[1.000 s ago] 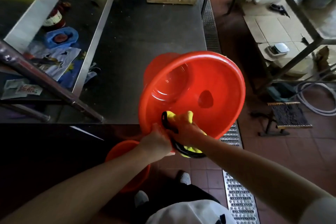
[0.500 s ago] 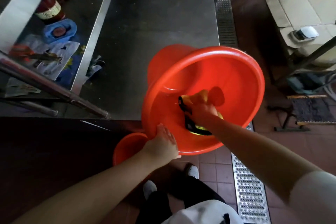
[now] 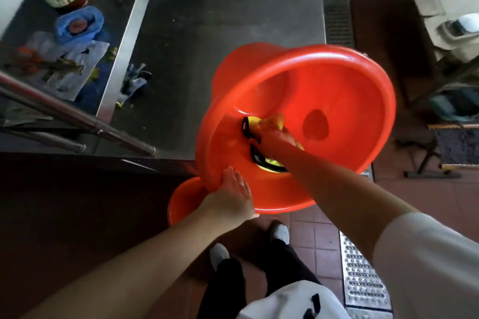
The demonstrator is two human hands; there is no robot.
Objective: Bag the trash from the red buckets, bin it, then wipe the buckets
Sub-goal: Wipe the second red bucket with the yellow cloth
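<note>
Bucket: red bucket [image 3: 344, 77] tilted at bench [image 3: 233, 8] edge, mouth toward the person.
Left hand [image 3: 233, 195]: fingers fairly straight, palm steadying the near rim.
Right hand [image 3: 274, 137]: fingers curled on yellow cloth [image 3: 272, 122], pressing inside wall.
Handling: likely light, stiff, slick plastic; hold at rim.

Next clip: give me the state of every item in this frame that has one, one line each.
Large red plastic bucket: tilted on its side, mouth toward the camera, no trash visible inside.
Yellow cloth with black trim: pressed against the bucket's inner wall.
Right hand: inside the bucket, gripping the cloth.
Left hand: fingers straight, flat against the bucket's lower rim.
Second red bucket: upright on the floor, mostly hidden.
</note>
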